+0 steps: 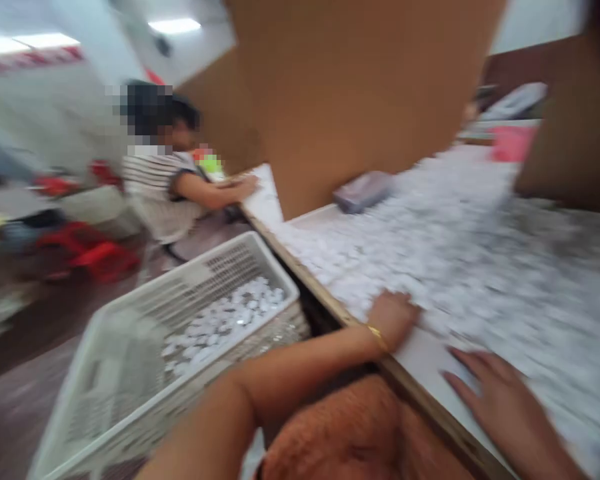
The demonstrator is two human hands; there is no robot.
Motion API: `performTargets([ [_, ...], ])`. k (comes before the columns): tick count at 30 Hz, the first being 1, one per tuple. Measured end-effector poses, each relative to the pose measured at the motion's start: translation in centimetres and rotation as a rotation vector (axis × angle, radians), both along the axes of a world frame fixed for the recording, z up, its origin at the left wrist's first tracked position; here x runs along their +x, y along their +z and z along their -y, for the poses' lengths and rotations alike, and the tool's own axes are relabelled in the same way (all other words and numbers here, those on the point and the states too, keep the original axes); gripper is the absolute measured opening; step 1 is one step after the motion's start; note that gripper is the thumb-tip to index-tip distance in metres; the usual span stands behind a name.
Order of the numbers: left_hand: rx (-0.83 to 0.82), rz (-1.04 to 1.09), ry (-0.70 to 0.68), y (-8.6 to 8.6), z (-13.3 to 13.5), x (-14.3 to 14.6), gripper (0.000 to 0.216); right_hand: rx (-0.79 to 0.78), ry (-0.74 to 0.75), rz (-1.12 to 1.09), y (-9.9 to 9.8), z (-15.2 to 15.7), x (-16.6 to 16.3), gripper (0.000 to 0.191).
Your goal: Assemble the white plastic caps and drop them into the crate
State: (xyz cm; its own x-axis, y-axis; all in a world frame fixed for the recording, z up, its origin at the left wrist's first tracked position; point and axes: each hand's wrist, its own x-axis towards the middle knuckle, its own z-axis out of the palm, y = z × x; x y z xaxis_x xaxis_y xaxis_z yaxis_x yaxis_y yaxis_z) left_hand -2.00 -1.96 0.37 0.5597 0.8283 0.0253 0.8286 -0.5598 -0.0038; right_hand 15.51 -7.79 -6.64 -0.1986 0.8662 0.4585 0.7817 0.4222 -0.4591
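Left hand (393, 321): Rested with fingers bent down at the white pieces (455, 240); could not tell whether clamped on any.
Right hand (503, 397): Hovered or rested at 4 o'clock from the left, fingers apart.
White pieces: Lay strewn across the table (425, 353), 11 to 4 o'clock.
Spill risk: Could have dropped into the dark gap (314, 303) at 9 o'clock, if swept too widely.
Pointing, long axis: Blurred beyond telling.
Crate (130, 333): Stood farther at 9 o'clock, holding similar pieces.
Co-worker's hand (250, 187): Reached tableward at 10 o'clock.
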Motion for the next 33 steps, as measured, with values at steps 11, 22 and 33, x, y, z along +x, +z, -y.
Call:
performTargets([
  [11, 0.068, 0.265, -0.034, -0.5, -1.6, 0.8, 0.018, -0.193, -0.058, 0.018, 1.6, -0.5, 1.4, 0.051],
  [22, 0.050, 0.124, -0.187, -0.7, -1.4, 1.2, 0.017, -0.235, -0.029, -0.013, 2.1, -0.3, 1.6, 0.057],
  [33, 0.061, 0.219, -0.239, -1.3, 0.8, 1.2, 0.022, -0.237, 0.010, -0.047, 2.0, -0.1, 1.1, 0.059],
])
